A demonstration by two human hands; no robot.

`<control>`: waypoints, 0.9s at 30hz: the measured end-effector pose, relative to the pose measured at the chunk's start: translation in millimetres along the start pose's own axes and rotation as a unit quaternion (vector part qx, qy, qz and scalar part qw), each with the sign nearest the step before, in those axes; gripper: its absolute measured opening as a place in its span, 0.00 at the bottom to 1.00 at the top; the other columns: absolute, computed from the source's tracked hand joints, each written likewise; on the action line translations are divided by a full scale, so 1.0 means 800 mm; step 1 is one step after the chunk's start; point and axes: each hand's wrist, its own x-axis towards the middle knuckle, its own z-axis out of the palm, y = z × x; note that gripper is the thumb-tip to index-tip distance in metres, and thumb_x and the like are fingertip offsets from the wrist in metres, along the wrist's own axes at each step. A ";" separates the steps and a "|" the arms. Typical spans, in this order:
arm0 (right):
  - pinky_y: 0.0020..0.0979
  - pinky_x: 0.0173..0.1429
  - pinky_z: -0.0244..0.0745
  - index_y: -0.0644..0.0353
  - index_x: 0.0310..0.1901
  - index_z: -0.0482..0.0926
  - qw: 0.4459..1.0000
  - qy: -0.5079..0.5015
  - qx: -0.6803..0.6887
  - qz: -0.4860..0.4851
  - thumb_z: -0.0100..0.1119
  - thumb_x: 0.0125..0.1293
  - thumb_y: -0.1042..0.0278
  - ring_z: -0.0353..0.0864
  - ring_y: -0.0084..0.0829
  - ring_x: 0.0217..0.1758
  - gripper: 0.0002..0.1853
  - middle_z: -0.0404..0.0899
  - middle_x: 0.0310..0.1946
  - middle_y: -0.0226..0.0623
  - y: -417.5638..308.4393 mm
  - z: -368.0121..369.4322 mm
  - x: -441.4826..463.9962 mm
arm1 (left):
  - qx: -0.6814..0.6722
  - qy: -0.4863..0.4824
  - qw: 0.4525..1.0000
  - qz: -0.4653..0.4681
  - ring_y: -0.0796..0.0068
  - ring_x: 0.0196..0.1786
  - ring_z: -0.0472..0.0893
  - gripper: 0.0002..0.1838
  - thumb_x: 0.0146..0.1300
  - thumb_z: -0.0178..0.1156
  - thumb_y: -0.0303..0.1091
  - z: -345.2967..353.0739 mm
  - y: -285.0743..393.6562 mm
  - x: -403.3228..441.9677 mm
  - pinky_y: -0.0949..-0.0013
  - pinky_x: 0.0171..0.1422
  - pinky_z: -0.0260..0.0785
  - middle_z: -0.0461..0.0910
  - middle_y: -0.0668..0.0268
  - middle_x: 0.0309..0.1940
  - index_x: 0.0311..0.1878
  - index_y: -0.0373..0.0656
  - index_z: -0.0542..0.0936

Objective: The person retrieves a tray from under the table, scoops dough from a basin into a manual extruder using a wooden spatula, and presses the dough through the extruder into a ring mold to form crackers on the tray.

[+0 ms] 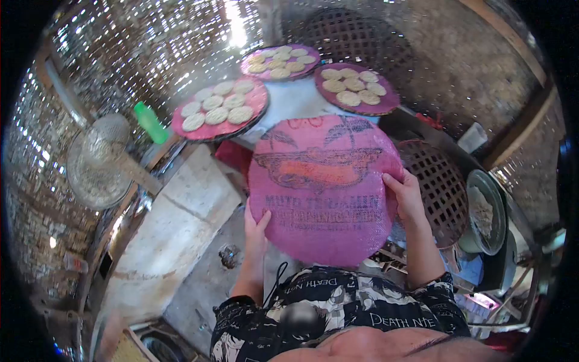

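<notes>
A round tray covered in pink-purple woven sacking (325, 205), printed with dark letters and a red emblem, is held out in front of my body with no discs on it. My left hand (256, 229) grips its lower left edge, thumb on top. On the right edge, my right hand (404, 196) holds it the same way; the fingers of both hands are partly hidden behind it. Beyond it, three similar round trays carry several pale flat discs each: one on the left (249, 124), one at the back (246, 67) and one on the right (386, 110).
A white surface (295, 99) lies under the far trays. To the left are a green bottle (151, 122), a mesh strainer (108, 130) and a pale ledge (175, 223). Right of me stand a lattice basket (437, 193) and a green pot (476, 238). Woven walls surround everything.
</notes>
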 end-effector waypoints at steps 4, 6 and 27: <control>0.27 0.46 0.72 0.66 0.45 0.74 1.000 0.028 0.002 0.006 0.54 0.59 0.77 0.78 0.25 0.38 0.12 0.79 0.38 0.35 0.012 -0.085 -0.013 | 0.030 -0.053 0.998 0.022 0.69 0.61 0.64 0.39 0.53 0.56 0.17 0.060 0.012 0.007 0.65 0.66 0.54 0.61 0.58 0.60 0.67 0.39 0.50; 0.27 0.47 0.72 0.66 0.46 0.74 0.998 0.053 -0.016 0.002 0.55 0.58 0.77 0.78 0.25 0.38 0.13 0.79 0.39 0.35 0.010 -0.117 -0.027 | 0.074 -0.073 0.993 0.049 0.69 0.60 0.65 0.38 0.53 0.57 0.18 0.085 0.008 0.011 0.66 0.65 0.55 0.62 0.58 0.60 0.66 0.38 0.51; 0.27 0.47 0.69 0.62 0.31 0.78 0.862 0.244 -0.222 -0.385 0.59 0.49 0.84 0.76 0.27 0.41 0.07 0.78 0.35 0.34 -0.074 -0.370 -0.159 | 0.020 -0.248 0.968 0.034 0.72 0.51 0.72 0.20 0.54 0.55 0.16 0.386 -0.075 -0.001 0.70 0.57 0.62 0.73 0.64 0.48 0.51 0.39 0.71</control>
